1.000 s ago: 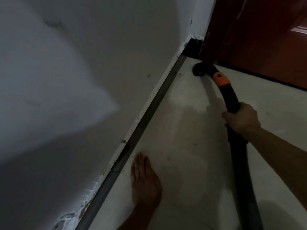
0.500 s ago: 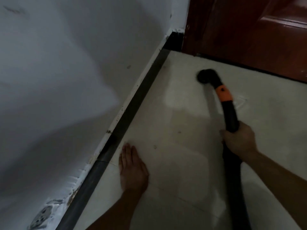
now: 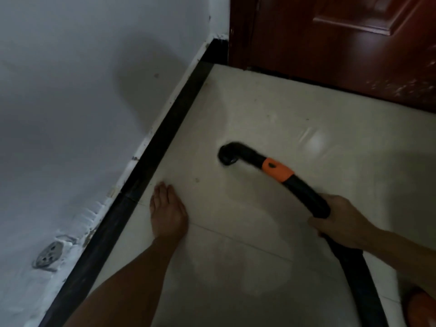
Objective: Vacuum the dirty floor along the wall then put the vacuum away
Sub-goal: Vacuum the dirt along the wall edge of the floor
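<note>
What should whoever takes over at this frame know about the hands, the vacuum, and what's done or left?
Left hand: open, flat on the floor tile beside the black baseboard.
Right hand: grips the vacuum hose behind its orange collar.
Nozzle: on the tile, apart from the baseboard, short of the door corner.
Done: not clear from this view.
Left: a dark speck by the left hand, the strip along the wall, then stowing the vacuum.

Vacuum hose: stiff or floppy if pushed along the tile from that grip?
Probably semi-flexible: the vacuum hose curves between the right hand and the orange collar, so pushing may bow it. The elbow nozzle looks rigid and should slide easily on the glossy floor. Likely light; one hand holds it.
</note>
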